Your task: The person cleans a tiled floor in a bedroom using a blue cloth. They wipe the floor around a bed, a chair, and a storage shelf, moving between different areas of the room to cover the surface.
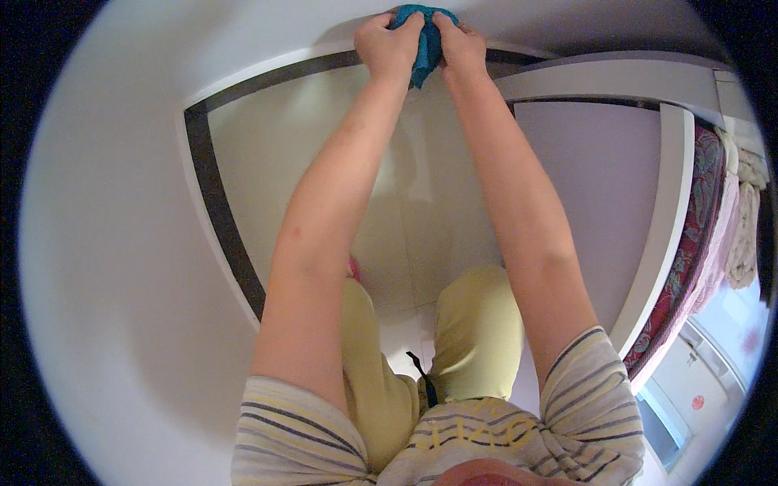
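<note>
A teal cloth (430, 45) is bunched between my two hands at the top of the view, its lower end hanging down in a point. My left hand (389, 45) grips its left side with the thumb on top. On the other side my right hand (463, 45) holds the cloth the same way. Both arms stretch far forward, and the hands are close to the white wall (292, 30). Whether the cloth touches the wall cannot be told. My fingers behind the cloth are mostly hidden.
Below lies a pale tiled floor (292, 140), edged by a dark skirting strip (213, 164). On the right stands a bed frame (650, 225) with a patterned mattress (674, 279) and a pink cover (711, 267). A white cabinet (699, 370) is beyond it.
</note>
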A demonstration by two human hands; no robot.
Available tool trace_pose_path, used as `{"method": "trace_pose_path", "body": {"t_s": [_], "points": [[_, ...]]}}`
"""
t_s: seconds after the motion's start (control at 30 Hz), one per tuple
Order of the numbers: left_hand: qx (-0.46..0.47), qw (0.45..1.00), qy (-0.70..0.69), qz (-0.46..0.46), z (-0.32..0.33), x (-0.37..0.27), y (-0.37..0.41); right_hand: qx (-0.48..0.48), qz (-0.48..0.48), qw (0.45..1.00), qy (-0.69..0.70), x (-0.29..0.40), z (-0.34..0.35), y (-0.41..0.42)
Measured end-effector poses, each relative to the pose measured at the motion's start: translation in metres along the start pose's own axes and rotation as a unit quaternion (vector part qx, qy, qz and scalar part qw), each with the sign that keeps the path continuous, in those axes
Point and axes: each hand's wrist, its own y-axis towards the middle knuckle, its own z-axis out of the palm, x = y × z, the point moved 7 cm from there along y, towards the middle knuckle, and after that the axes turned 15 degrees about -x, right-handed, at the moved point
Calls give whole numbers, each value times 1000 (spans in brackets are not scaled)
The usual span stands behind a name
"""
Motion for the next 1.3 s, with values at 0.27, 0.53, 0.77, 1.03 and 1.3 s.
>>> {"method": "trace_pose_path", "body": {"t_s": [0.27, 0.53, 0.77, 1.03, 1.3], "points": [[-9, 998, 14, 59, 1, -9, 6, 37, -54, 998, 25, -7, 13, 16], [-17, 995, 63, 81, -6, -10, 5, 76, -66, 995, -21, 0, 5, 3], [-16, 993, 73, 89, -14, -10, -2, 92, -43, 993, -57, -8, -4, -1], [-46, 977, 174, 118, -9, -27, 4, 72, -56, 995, -42, -6, 0, 3], [-30, 982, 153, 108, -7, -30, 2, 57, -85, 992, -69, -3, -4, 4]]}}
